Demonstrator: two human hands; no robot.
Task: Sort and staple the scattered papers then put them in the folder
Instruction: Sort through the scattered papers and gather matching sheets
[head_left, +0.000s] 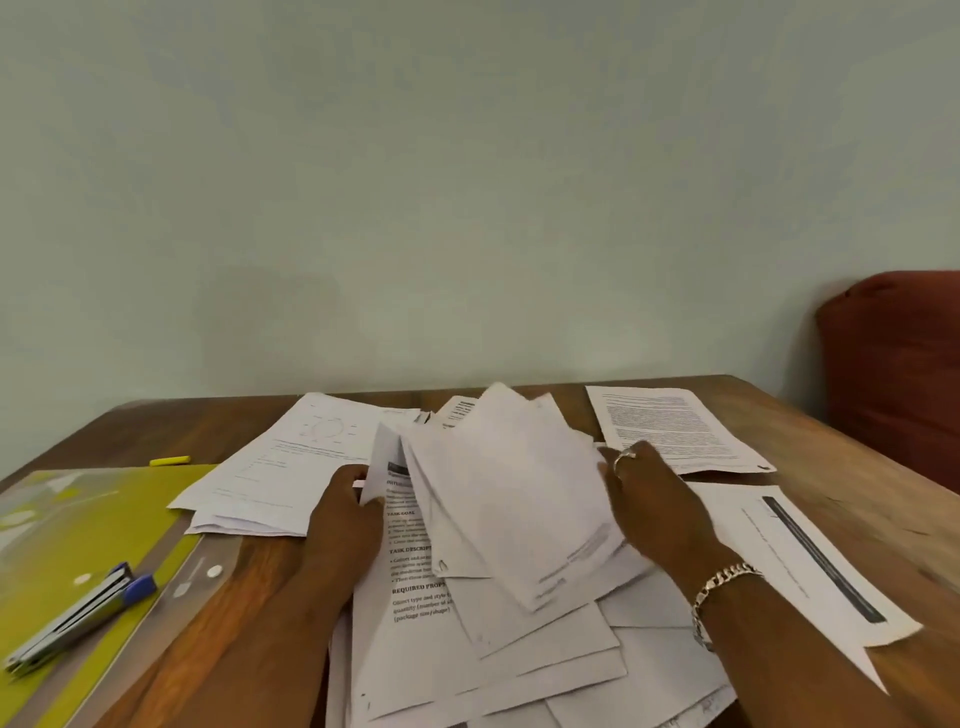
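- Left hand (345, 512) pinches a printed sheet (410, 561); right hand (649, 499) grips a fanned bundle (511, 499) raised over the desk (249, 597) pile
- Square its edges before reaching for the stapler (78, 616) on the folder (67, 525)

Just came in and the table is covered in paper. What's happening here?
A person is sorting printed papers on a wooden table. The left hand pinches the edge of one sheet, while the right hand holds a fanned bunch of sheets raised over the loose pile. More papers lie spread around. Nothing looks filed yet: the stapler lies untouched on the yellow-green folder at the left.
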